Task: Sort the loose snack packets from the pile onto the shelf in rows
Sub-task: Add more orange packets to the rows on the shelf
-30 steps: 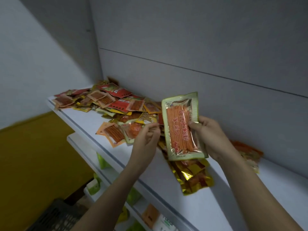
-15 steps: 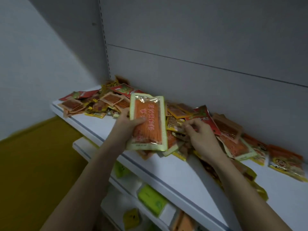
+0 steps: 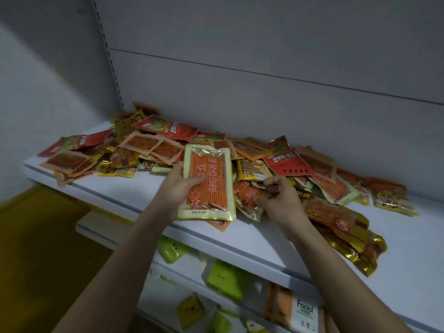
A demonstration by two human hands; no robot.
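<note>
Nearest: lower shelves (image 3: pixel 216 239) under the top one, holding green packs (image 3: pixel 225 277) and a white pack (image 3: pixel 305 313) printed "Facial" at near right. Yellow floor (image 3: pixel 36 248) at near left.

Top shelf (image 3: pixel 240 239), white, front edge running from far left to near right. Both forearms reach up over that edge.

Left hand (image 3: pixel 182 186) grasps a long packet (image 3: pixel 207 182) of orange sticks, thumb across its front, fingers behind; packet is roughly upright, tilted a bit back, its bottom edge over the shelf's front part (date stamp readable along that edge).

Right hand (image 3: pixel 276 198), just right of it, fingers curled and pinching the edge of a crumpled orange packet (image 3: pixel 247 195) that lies on the shelf, touching the long packet's right side.

Gold foil packets (image 3: pixel 355 246) lie right of the right wrist, near the front edge.

Behind the hands: the pile (image 3: pixel 149 150) of loose packets, orange, yellow and red, overlapping, spread left to right along the shelf. A red packet (image 3: pixel 288 162) sits behind the right hand, another red one (image 3: pixel 165 127) at far left on top of the pile.

Farthest: grey back panel (image 3: pixel 264 68).
</note>
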